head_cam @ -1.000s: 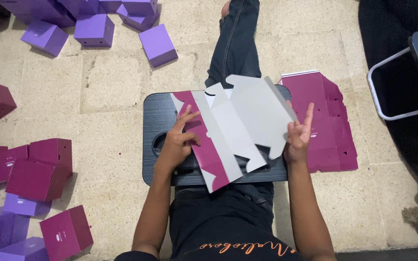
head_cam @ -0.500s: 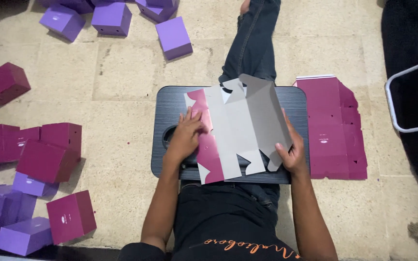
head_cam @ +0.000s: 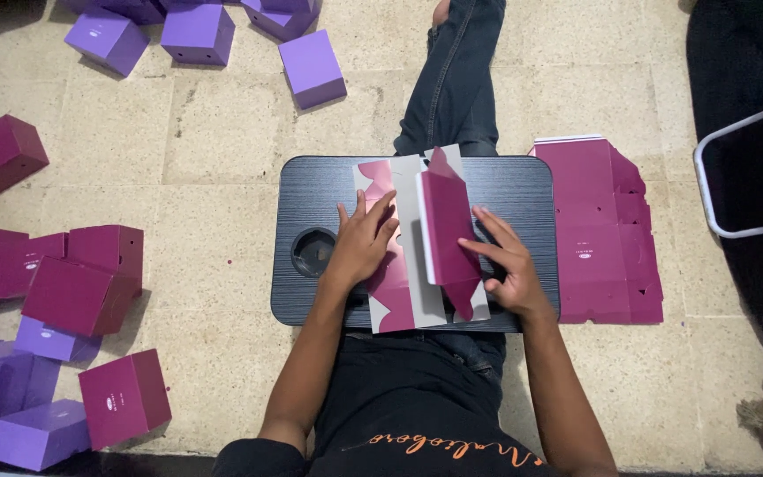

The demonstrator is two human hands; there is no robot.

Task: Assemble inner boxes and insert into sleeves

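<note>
**Magenta carton blank half-folded on a lap bench**

A tiled floor [head_cam: 222,177] fills the view, with the person sitting on it, one leg [head_cam: 452,79] in dark jeans stretched ahead. Across the lap lies a dark, ribbed lap bench [head_cam: 523,185] with a round cup hole [head_cam: 313,252] at its left. To the right of the bench, a stack of flat magenta blanks [head_cam: 598,230] lies on the floor. On the left side, folded magenta boxes [head_cam: 81,283] and violet boxes [head_cam: 196,34] are scattered about.

The carton blank [head_cam: 417,238], magenta outside and grey inside, lies on the middle of the bench, its right panel folded up and over. The left hand [head_cam: 362,243] presses flat on the blank's left part, fingers spread and released. The right hand [head_cam: 507,265] holds the raised panel from the right, fingers [head_cam: 479,250] lightly touching it rather than clenched.
</note>
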